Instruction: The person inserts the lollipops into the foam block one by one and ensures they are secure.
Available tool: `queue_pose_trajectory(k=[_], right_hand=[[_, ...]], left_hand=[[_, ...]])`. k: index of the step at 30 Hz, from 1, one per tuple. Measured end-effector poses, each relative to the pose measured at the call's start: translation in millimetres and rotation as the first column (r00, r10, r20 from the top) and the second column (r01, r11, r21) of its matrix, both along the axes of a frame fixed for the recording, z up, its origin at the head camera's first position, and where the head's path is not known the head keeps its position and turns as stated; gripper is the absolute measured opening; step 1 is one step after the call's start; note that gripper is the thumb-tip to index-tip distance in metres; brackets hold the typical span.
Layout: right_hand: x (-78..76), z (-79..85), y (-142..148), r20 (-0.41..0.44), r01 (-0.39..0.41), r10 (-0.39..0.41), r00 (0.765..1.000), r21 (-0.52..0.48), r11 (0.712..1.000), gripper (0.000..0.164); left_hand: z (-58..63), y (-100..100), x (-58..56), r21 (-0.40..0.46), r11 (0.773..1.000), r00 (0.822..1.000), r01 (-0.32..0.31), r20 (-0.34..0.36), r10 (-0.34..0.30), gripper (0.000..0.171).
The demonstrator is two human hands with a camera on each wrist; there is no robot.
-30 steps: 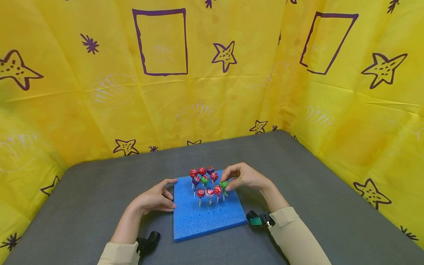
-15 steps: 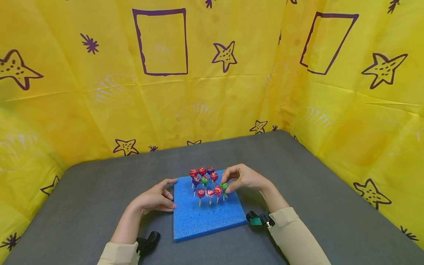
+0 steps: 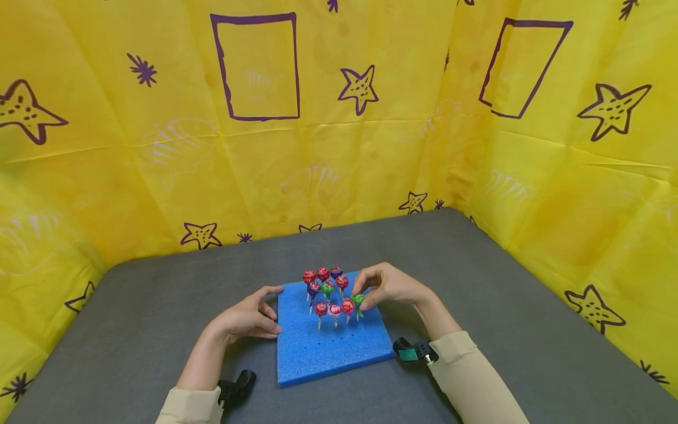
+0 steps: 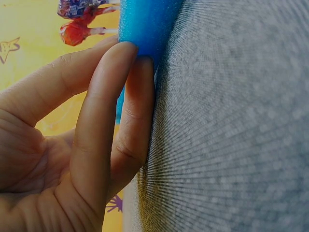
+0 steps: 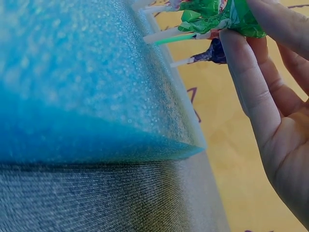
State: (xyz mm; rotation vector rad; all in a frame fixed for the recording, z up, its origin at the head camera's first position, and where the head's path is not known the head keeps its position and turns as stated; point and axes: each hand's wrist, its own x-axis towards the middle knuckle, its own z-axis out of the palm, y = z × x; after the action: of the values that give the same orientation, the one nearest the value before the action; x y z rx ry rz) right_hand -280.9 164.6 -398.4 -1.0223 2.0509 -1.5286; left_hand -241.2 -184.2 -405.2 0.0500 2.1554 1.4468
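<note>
My right hand [image 3: 394, 287] pinches the green-wrapped head of a lollipop [image 3: 358, 300] between thumb and fingers. That lollipop stands at the right end of the front row, its stick down to the blue foam board [image 3: 333, 359]. In the right wrist view its green wrapper [image 5: 241, 20] sits between the fingertips, and its pale stick meets the foam. My left hand [image 3: 246, 315] touches the board's left side with spread, gently bent fingers. The left wrist view has the thumb and fingertips against the foam's edge [image 4: 145, 29].
Several other lollipops stand upright in the foam, among them a red one [image 3: 321, 308], a purple one [image 3: 313, 288] and another green one [image 3: 328, 287]. Small holes dot the foam in front of them. A grey table [image 3: 159, 306] lies beneath, with yellow patterned cloth [image 3: 318, 176] behind.
My right hand has moved slightly down with the green lollipop, which sits a little lower. The left hand keeps its place at the board.
</note>
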Motion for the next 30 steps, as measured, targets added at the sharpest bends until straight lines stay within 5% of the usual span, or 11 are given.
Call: queue_pose_trajectory(k=[30], right_hand=[[0.9, 2.6, 2.9, -0.013, -0.009, 0.009, 1.0, 0.003, 1.0, 0.03]], left_hand=[[-0.8, 1.1, 0.6, -0.004, 1.0, 1.0, -0.011, 0.004, 0.011, 0.093]])
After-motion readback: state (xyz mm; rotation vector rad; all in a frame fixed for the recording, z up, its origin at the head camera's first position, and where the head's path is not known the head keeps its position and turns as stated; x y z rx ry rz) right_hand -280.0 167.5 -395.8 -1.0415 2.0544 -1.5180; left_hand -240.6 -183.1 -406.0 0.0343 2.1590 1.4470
